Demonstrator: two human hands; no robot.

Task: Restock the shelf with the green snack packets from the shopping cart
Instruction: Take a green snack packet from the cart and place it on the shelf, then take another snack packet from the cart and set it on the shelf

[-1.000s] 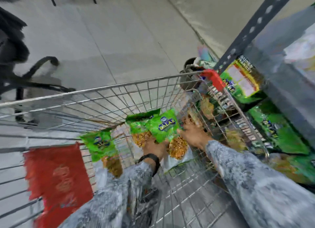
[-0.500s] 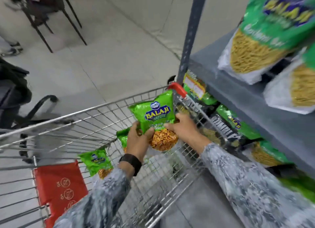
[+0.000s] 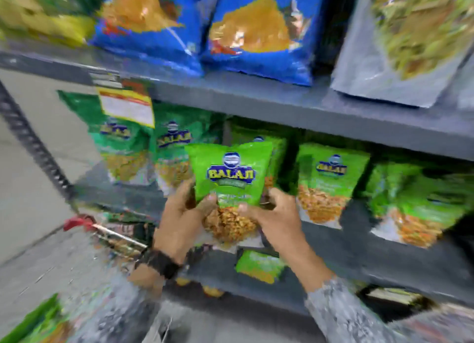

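Note:
I hold a green snack packet (image 3: 230,178) upright in front of the middle shelf (image 3: 359,237). My left hand (image 3: 179,219) grips its lower left side and my right hand (image 3: 277,219) grips its lower right side. Behind it a row of similar green packets (image 3: 331,183) stands on that shelf. The shopping cart (image 3: 107,232) with its red corner cap is at the lower left, blurred. Another green packet (image 3: 38,322) shows in the cart at the bottom left corner.
Blue snack bags (image 3: 256,32) and a clear bag (image 3: 410,40) sit on the upper shelf. A yellow price tag (image 3: 125,106) hangs from its edge. A dark perforated upright post (image 3: 33,142) runs at the left. A lower shelf holds more packets (image 3: 259,265).
Both hands have lifted the green packet out of the cart and up to the middle shelf. My view swung from the cart and floor to the shelf.

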